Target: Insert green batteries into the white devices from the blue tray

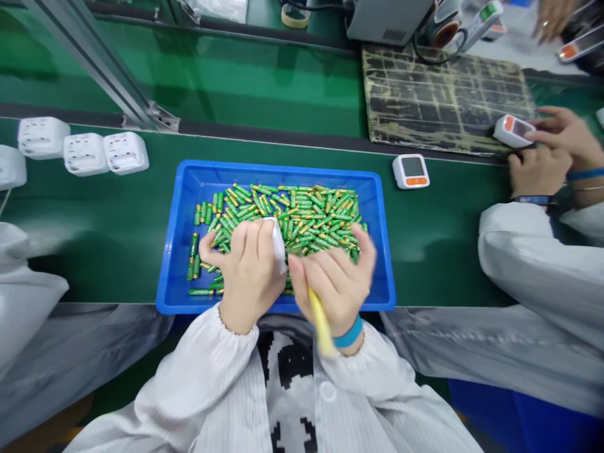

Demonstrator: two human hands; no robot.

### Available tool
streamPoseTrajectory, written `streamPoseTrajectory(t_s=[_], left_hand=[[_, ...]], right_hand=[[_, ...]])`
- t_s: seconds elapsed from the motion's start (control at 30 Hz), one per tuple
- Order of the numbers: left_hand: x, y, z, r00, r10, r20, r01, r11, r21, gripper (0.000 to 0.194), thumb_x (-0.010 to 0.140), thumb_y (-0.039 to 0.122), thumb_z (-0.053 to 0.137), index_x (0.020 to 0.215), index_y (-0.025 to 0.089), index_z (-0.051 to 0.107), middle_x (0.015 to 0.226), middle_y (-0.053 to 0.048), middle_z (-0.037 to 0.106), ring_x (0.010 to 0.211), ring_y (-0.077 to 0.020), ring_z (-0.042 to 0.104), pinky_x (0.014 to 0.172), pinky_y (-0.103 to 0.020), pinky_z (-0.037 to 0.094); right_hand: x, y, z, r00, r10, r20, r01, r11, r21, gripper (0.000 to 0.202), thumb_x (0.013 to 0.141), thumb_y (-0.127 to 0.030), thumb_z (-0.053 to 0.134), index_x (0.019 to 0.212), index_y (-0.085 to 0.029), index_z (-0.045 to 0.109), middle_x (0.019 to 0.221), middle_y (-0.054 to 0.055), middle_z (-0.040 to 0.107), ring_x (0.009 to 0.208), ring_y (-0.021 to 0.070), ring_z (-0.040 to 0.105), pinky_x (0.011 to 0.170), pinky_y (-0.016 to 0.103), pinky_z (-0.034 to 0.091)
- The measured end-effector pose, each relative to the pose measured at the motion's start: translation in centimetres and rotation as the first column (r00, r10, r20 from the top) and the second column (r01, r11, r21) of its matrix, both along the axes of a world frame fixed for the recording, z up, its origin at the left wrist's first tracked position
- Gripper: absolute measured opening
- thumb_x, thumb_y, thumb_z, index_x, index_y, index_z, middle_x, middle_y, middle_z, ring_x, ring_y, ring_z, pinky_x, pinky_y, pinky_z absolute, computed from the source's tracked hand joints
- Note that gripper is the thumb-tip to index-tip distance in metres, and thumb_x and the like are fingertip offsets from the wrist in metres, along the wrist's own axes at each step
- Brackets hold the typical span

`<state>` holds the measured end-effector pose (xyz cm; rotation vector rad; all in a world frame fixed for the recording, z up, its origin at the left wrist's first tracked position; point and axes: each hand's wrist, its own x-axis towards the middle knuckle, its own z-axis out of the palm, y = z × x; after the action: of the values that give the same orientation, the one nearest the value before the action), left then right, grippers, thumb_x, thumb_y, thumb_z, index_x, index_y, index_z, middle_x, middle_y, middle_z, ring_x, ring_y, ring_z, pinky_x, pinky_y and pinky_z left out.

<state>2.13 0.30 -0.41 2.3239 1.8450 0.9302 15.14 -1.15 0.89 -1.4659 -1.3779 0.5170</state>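
Note:
Over a blue bin (278, 168) of loose batteries, my left hand (252, 264) is wrapped round a white object (278, 245); only its edge shows beside my fingers. My right hand (333, 280) is closed on a slim yellow tool (321, 324), whose rear end sticks out toward my body, smeared by motion. The tool's tip is hidden, so its kind cannot be made out. Green-and-gold batteries (316, 217) lie in a jumbled layer under and beyond both hands.
Several white plug-like blocks (125, 153) stand at the left. A white device with a screen (410, 172) lies right of the bin. Farther right, a co-worker's hands (547, 151) touch a similar device (514, 131) at a worn dark board (443, 94). A metal post (99, 63) rises at upper left.

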Motion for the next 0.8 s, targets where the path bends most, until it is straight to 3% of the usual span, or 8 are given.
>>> streamPoseTrajectory(t_s=[0.13,0.23,0.4,0.67,0.8], left_hand=[[-0.5,0.0,0.3,0.994,0.048,0.099,-0.043,0.998,-0.046,0.057,0.07,0.032,0.072,0.12,0.024,0.047,0.113,-0.01,0.059,0.112,-0.0331,0.05,0.098,-0.053,0.025],[-0.9,0.0,0.6,0.98,-0.013,0.199,0.042,0.989,-0.143,0.065,0.063,0.034,0.077,0.118,0.023,0.045,0.114,-0.009,0.056,0.111,-0.0323,0.05,0.093,-0.049,0.032],[-1.2,0.0,0.9,0.955,-0.05,0.291,0.109,0.976,-0.188,0.067,0.061,0.032,0.079,0.118,0.024,0.044,0.115,-0.007,0.055,0.11,-0.0291,0.05,0.09,-0.045,0.037],[-1.4,-0.1,0.8,0.92,-0.062,0.388,0.152,0.967,-0.206,0.069,0.061,0.03,0.08,0.118,0.025,0.043,0.118,-0.007,0.053,0.11,-0.0273,0.052,0.092,-0.044,0.041],[-1.4,-0.3,0.8,0.891,-0.061,0.45,0.164,0.967,-0.193,0.068,0.062,0.027,0.079,0.119,0.025,0.042,0.12,-0.008,0.052,0.111,-0.0268,0.053,0.093,-0.044,0.042]], right_hand=[[0.8,1.1,0.3,0.99,-0.141,-0.01,0.142,0.988,0.06,0.034,0.088,-0.035,0.065,0.055,-0.029,0.059,0.054,-0.005,0.056,0.06,0.0154,0.055,0.118,0.055,0.028],[0.7,1.0,0.3,0.956,-0.183,-0.231,0.214,0.97,0.118,0.04,0.094,-0.035,0.054,0.055,-0.028,0.06,0.055,-0.005,0.057,0.053,0.0139,0.053,0.109,0.053,0.04],[0.0,0.6,-0.3,0.838,-0.137,-0.528,0.159,0.987,-0.004,0.04,0.089,-0.033,0.057,0.05,-0.026,0.058,0.047,-0.005,0.051,0.047,0.0133,0.05,0.102,0.05,0.048],[0.1,0.7,-0.7,0.832,-0.157,-0.532,0.173,0.985,-0.019,0.04,0.088,-0.028,0.058,0.047,-0.025,0.057,0.044,-0.007,0.049,0.045,0.0115,0.049,0.104,0.047,0.047],[0.2,0.9,-0.5,0.772,-0.098,-0.628,0.072,0.995,-0.066,0.04,0.087,-0.028,0.058,0.048,-0.024,0.058,0.043,-0.007,0.05,0.042,0.0104,0.047,0.106,0.047,0.046]])
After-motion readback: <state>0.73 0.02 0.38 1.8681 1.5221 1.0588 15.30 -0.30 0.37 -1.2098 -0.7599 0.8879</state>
